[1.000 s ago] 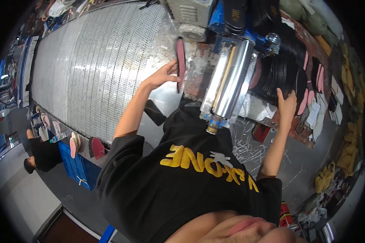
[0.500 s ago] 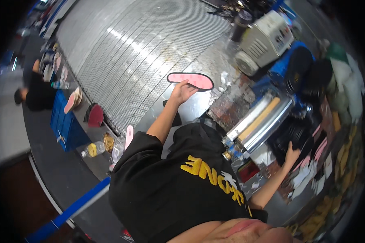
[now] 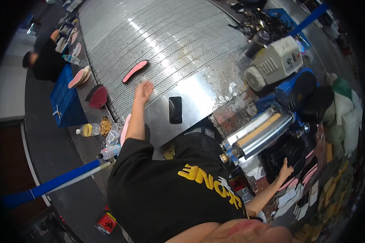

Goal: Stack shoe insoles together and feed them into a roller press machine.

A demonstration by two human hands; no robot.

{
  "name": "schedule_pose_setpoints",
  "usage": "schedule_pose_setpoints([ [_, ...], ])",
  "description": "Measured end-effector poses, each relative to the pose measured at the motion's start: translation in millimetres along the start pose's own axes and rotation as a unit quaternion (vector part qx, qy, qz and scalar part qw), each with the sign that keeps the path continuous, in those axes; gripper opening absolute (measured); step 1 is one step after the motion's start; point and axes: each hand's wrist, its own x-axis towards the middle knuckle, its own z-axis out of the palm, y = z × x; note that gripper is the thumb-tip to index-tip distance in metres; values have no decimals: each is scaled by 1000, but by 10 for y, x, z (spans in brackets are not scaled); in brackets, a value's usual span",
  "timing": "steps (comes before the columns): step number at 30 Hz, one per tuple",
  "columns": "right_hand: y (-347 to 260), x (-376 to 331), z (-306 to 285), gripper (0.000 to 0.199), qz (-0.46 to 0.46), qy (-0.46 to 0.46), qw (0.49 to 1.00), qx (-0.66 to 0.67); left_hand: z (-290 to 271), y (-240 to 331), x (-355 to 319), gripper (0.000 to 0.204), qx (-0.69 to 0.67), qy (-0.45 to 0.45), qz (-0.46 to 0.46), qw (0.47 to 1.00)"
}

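Observation:
A pink shoe sole with a black rim [image 3: 135,71] lies on the metal mesh belt [image 3: 178,44], tilted on the slant. Just on its near side is my left hand [image 3: 144,90], open and apart from it, fingers stretched. At the right, my right hand [image 3: 286,170] is closed at the edge of a black shoe sole [image 3: 299,165], thumb up; its fingertips are partly hidden. Dark ribbed soles [image 3: 278,157] lie beside that hand, and more pink soles [image 3: 310,174] lie just past it.
A black phone [image 3: 175,110] lies on the steel plate before me. Between my arms stands a roller machine [image 3: 263,137], with a grey motor [image 3: 275,65] behind it. Bottles [image 3: 89,129], a blue bin [image 3: 67,97] and stacked soles [image 3: 80,77] are at left. A person [image 3: 44,60] sits beyond.
My left hand has moved left and let go of the pink sole, which now lies on the mesh. The phone has come into sight. My right hand is slightly lower in view.

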Motion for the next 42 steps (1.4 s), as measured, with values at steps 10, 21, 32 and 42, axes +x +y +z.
schedule_pose_setpoints([
  [10,-106,-283,-394,59,-161,98,968,163,2109,-1039,-1132,15,387,-376,2,842],
  [21,-915,-1260,-934,66,-326,-146,931,72,3810,-1167,-2177,64,471,-759,216,394],
  [32,-2253,-1059,-1178,34,-323,-24,910,258,3741,-1157,-2258,90,482,-697,439,299],
  [42,-3294,262,-930,80,-299,-16,953,-40,3007,-787,-1151,77,512,-665,53,541],
])
